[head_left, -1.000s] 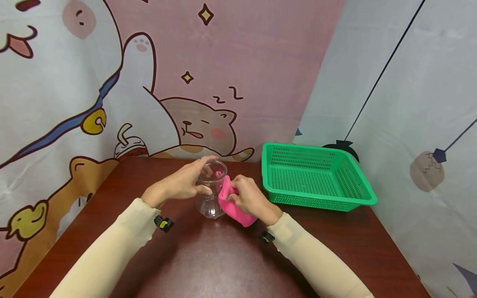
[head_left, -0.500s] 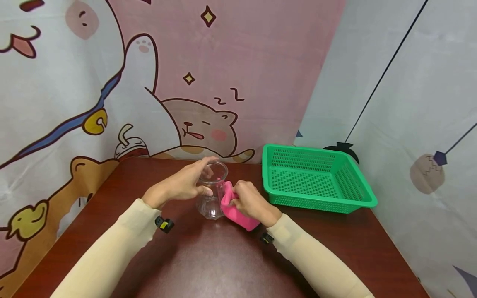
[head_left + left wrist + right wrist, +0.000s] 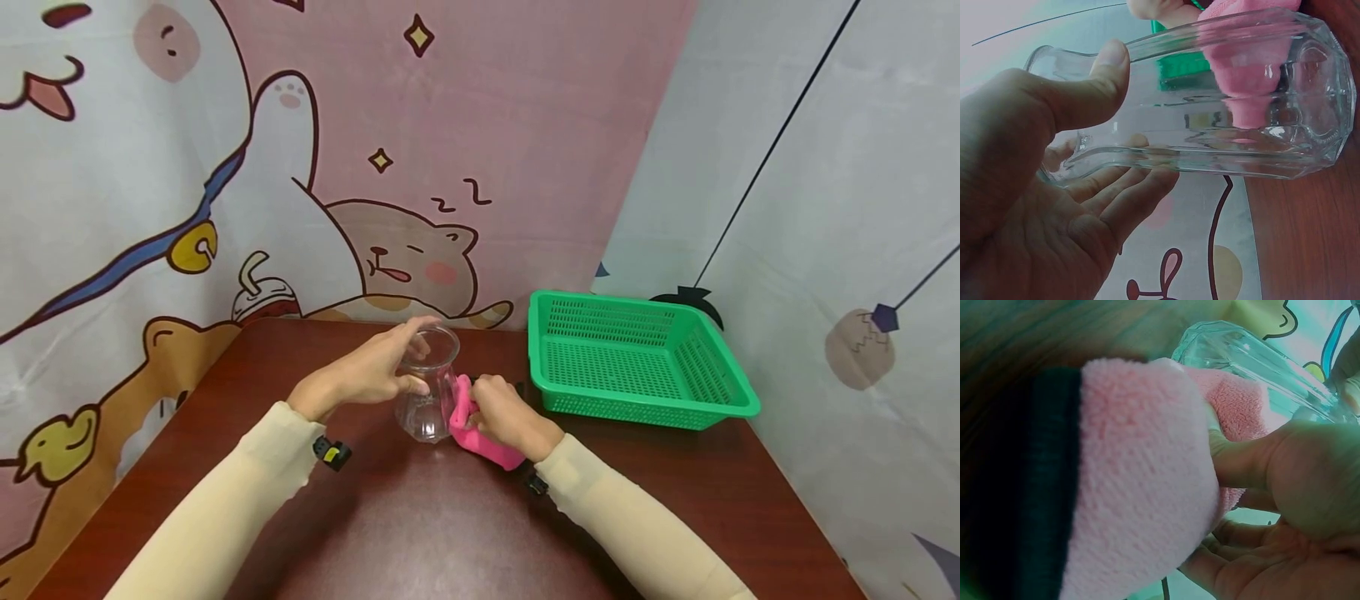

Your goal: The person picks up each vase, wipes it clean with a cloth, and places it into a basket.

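A clear glass vase (image 3: 426,408) with a flared rim and faceted body stands upright on the table. My left hand (image 3: 367,371) grips it round the neck; in the left wrist view the thumb (image 3: 1110,75) lies on one side and the fingers on the other. My right hand (image 3: 506,412) pinches a bunched pink cloth (image 3: 483,442) against the vase's right side, low on the body. Close up in the right wrist view, the fluffy cloth (image 3: 1141,475) has a dark edge band, and the right thumb presses into its folds.
A green perforated plastic basket (image 3: 630,367) stands at the back right of the dark reddish-brown table (image 3: 435,525). Behind the table hangs a cartoon-printed cloth backdrop (image 3: 510,142), with a paler sheet on the right.
My right hand and the pink cloth have slid down the vase's side and slightly to the right. The left hand keeps its grip, and the vase stays in place.
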The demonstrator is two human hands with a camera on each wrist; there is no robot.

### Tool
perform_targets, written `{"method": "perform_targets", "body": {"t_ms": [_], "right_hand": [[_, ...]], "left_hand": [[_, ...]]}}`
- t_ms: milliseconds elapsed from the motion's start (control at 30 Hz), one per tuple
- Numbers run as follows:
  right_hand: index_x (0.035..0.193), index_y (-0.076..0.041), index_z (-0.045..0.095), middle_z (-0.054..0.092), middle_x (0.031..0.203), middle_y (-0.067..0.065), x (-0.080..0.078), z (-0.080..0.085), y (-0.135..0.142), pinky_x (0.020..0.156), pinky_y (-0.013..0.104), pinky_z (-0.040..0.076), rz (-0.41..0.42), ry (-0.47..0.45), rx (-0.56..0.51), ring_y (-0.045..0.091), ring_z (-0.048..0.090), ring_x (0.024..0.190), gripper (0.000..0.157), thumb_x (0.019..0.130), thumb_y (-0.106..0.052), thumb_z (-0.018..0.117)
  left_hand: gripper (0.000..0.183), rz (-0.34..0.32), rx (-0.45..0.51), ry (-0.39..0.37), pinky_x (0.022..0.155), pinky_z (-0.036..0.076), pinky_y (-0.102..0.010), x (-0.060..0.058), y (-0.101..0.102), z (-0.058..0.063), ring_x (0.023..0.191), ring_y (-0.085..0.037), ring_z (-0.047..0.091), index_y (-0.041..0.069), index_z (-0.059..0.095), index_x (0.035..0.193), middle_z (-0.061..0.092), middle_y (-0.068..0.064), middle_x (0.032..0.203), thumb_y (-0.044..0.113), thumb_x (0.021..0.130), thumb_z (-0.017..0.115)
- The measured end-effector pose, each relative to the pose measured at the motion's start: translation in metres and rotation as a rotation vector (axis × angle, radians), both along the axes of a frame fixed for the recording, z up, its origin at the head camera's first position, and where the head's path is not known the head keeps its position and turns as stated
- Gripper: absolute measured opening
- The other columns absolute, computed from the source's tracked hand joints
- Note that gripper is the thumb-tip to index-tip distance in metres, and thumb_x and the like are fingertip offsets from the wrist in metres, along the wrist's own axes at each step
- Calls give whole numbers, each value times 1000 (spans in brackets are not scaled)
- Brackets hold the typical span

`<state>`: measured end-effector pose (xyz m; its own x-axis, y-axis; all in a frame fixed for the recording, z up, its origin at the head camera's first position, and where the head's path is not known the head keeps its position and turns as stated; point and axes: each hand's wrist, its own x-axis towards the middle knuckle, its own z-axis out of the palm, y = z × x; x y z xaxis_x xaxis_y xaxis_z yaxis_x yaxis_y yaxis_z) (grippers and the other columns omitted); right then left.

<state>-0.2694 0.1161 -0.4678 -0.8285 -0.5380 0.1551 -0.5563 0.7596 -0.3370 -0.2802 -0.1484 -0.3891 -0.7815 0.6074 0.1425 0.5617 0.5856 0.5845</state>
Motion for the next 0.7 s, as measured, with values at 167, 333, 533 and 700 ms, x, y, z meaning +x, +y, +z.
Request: {"method": "perform_targets", "body": {"t_ms": [167, 333, 533, 700], "right_hand": [[81, -8, 81, 71, 85, 11, 0, 0, 0, 65, 36, 56, 4, 12, -9, 23, 70, 84, 21, 96, 4, 89], [81, -4, 78, 70, 84, 11, 0, 0, -1, 62, 34, 53, -2, 5, -22, 19, 64, 79, 20, 95, 6, 88], [83, -5, 77, 66, 77, 4, 0, -1, -1, 60, 28, 45, -27, -56, -63, 14, 52, 74, 21, 97, 7, 87], [81, -8, 76, 53, 66, -5, 0, -2, 0, 56, 25, 38, -41, -95, -108, 13, 44, 69, 24, 97, 9, 83]], "left_hand": [[96, -1, 5, 6, 117, 62, -62, 0, 0, 0, 140, -42, 73, 14, 34, 179, 72, -20, 143, 11, 101, 91], [96, -3, 6, 9, 117, 62, -62, 0, 0, 1, 140, -42, 73, 14, 35, 178, 71, -20, 143, 10, 101, 91], [96, -5, 6, 4, 117, 63, -62, 0, 0, -1, 141, -42, 73, 14, 34, 179, 70, -21, 145, 8, 102, 90], [96, -3, 9, 2, 119, 61, -63, 1, 0, -2, 142, -42, 72, 14, 33, 179, 70, -21, 146, 8, 102, 90]]}}
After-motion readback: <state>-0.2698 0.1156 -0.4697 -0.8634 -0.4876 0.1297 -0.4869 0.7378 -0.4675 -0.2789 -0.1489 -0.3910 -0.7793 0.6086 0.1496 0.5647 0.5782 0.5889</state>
